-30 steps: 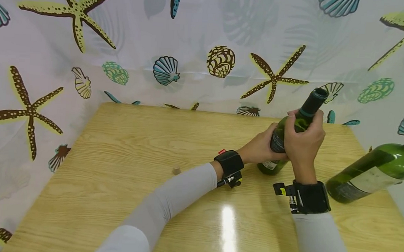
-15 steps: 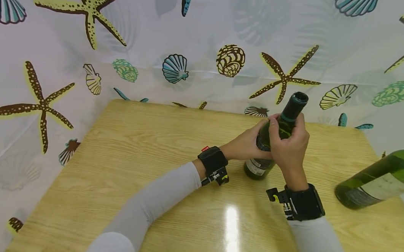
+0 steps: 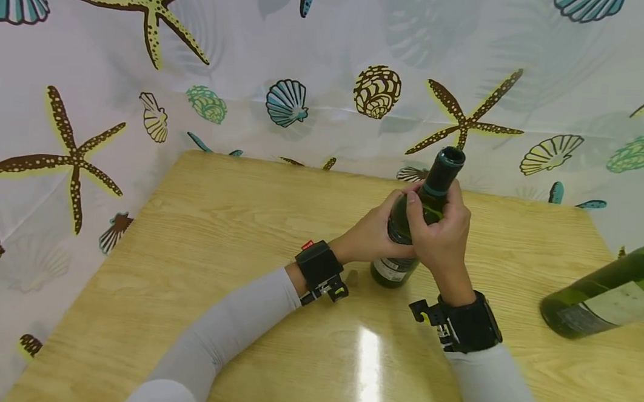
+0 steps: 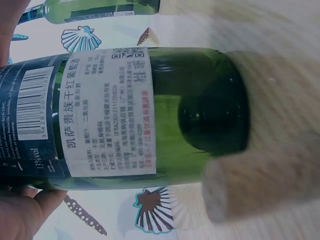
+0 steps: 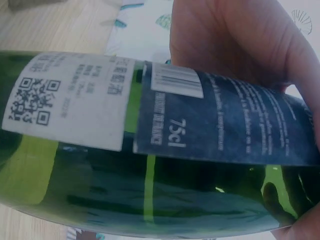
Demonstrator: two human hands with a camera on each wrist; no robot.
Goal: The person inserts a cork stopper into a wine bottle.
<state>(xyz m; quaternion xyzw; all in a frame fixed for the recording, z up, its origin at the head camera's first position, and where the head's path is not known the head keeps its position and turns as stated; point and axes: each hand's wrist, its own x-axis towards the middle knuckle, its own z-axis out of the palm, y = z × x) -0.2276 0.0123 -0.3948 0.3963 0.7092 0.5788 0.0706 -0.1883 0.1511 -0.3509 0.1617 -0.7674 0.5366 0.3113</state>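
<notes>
Both hands hold a green wine bottle (image 3: 399,224), which leans to the right with its uncovered mouth up and its base low at the table. My left hand (image 3: 372,235) grips the body from the left, just above the white back label (image 4: 110,115). On the right side, the right hand (image 3: 444,241) wraps the upper body below the dark neck, its thumb lying along the shoulder. The right wrist view shows the dark label (image 5: 200,120) running under that hand. A tan, cork-like cylinder (image 4: 260,185) appears beside the bottle's base in the left wrist view.
A second green wine bottle (image 3: 595,306) with a pale label leans to the right on the wooden table (image 3: 233,233). Its neck is out of the head view. Behind the table hangs a white curtain (image 3: 330,37) printed with shells and starfish.
The held bottle has moved left along the table with both hands on it, away from the second bottle. It leans less than before. The head view has shifted slightly to the right.
</notes>
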